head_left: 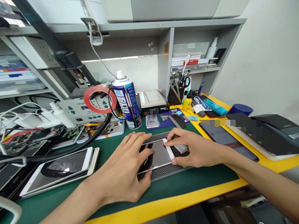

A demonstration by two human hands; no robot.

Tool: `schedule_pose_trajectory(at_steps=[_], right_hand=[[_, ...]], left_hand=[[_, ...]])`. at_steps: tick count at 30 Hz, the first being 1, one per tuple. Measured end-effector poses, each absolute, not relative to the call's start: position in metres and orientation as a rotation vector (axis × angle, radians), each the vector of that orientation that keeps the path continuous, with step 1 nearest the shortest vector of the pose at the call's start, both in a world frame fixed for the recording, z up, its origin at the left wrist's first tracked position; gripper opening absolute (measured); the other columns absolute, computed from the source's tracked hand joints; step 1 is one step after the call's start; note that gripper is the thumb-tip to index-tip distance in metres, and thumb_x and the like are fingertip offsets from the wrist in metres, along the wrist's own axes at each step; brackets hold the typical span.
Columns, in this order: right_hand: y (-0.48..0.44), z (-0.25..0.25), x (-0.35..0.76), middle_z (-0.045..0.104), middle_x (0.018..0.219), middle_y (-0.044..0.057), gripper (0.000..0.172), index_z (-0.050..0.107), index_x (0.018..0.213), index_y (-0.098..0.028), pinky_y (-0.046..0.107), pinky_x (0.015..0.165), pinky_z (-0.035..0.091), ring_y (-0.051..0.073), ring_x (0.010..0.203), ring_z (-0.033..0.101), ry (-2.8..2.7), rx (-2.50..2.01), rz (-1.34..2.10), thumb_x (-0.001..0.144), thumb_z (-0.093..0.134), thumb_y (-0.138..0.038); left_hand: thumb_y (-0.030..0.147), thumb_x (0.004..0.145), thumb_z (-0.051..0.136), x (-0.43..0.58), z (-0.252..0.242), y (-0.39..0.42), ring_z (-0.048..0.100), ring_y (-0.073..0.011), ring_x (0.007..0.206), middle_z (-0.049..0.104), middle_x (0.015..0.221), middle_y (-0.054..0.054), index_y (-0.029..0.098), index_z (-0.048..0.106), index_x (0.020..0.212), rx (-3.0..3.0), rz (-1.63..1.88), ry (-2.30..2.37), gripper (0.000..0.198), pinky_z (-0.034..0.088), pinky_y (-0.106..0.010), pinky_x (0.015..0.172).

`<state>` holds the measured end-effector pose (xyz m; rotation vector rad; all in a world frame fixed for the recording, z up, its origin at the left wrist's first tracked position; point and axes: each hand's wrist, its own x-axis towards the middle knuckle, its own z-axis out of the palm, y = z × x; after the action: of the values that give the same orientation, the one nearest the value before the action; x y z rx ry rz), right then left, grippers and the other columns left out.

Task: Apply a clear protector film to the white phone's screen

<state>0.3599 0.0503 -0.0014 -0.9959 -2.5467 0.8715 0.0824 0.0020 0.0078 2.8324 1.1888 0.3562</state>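
Observation:
A white smartphone (160,153) with a dark, glossy screen lies flat over a black honeycomb-patterned mat (167,170). My left hand (127,165) spans the phone's left end, its thumb at the near edge and its fingers over the screen and far edge. At the right end, my right hand (191,147) pinches the white border, index finger on top and thumb at the near corner. A crumpled piece of clear film (181,148) sits under my right palm. Part of the phone's left end is hidden by my left hand.
Left, two stacked phones (63,168) lie beneath a black hose (70,149). Behind stand a spray can (127,99), a red tape roll (100,99) and a small black-and-white device (154,102). To the right lies a phone showing a timer (227,140), near a yellow bottle (187,102).

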Motion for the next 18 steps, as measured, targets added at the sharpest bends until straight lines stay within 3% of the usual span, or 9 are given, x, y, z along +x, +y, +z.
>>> schedule_pose_trajectory(at_steps=[18], right_hand=[[0.0514, -0.0016, 0.3591, 0.056, 0.126, 0.005, 0.047, 0.070, 0.127, -0.028, 0.034, 0.090, 0.048, 0.024, 0.110, 0.058, -2.555, -1.001, 0.879, 0.086, 0.074, -0.051]], left_hand=[[0.034, 0.087, 0.058, 0.0869, 0.0080, 0.0019, 0.032, -0.0348, 0.147, 0.044, 0.152, -0.016, 0.020, 0.068, 0.114, 2.822, 0.293, 1.188, 0.033, 0.032, -0.057, 0.119]])
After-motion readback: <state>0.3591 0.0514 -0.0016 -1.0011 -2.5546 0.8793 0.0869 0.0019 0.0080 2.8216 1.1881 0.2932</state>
